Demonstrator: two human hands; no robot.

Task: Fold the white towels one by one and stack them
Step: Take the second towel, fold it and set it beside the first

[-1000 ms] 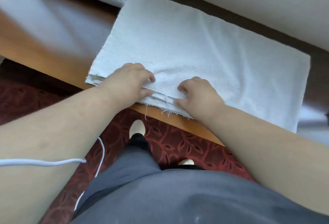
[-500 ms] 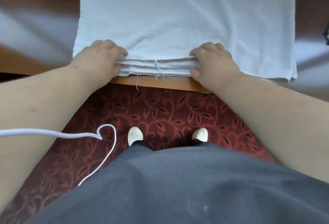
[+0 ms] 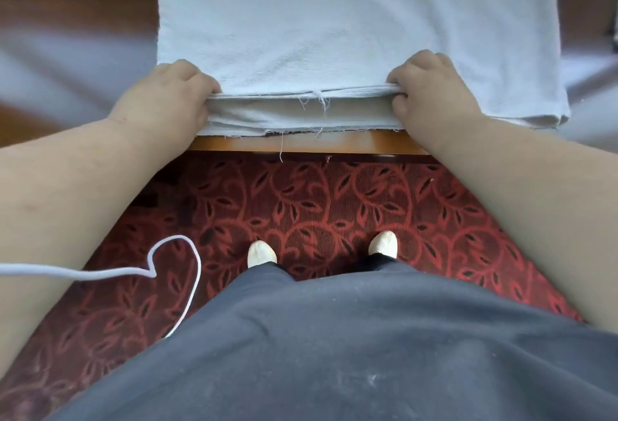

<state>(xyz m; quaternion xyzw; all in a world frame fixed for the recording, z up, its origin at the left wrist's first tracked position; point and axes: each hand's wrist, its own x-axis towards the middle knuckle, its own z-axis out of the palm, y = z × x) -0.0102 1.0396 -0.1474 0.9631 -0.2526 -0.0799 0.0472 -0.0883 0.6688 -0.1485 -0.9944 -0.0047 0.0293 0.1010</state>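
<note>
- Towel (image 3: 351, 25): white, spread flat on the table (image 3: 301, 143); near edge lifted off the layers beneath.
- Left hand (image 3: 170, 99): I grip the near edge close to the left corner, fingers curled round the hem.
- Right hand (image 3: 431, 86): I pinch the same edge further right; the right corner lies beyond my grip.
- Lower layers (image 3: 294, 117): at the table edge, frayed threads hanging.
- Advice: I judge the fold goes best with both hands level, edge taut, carried to the far edge; the loose right corner may sag.
</note>
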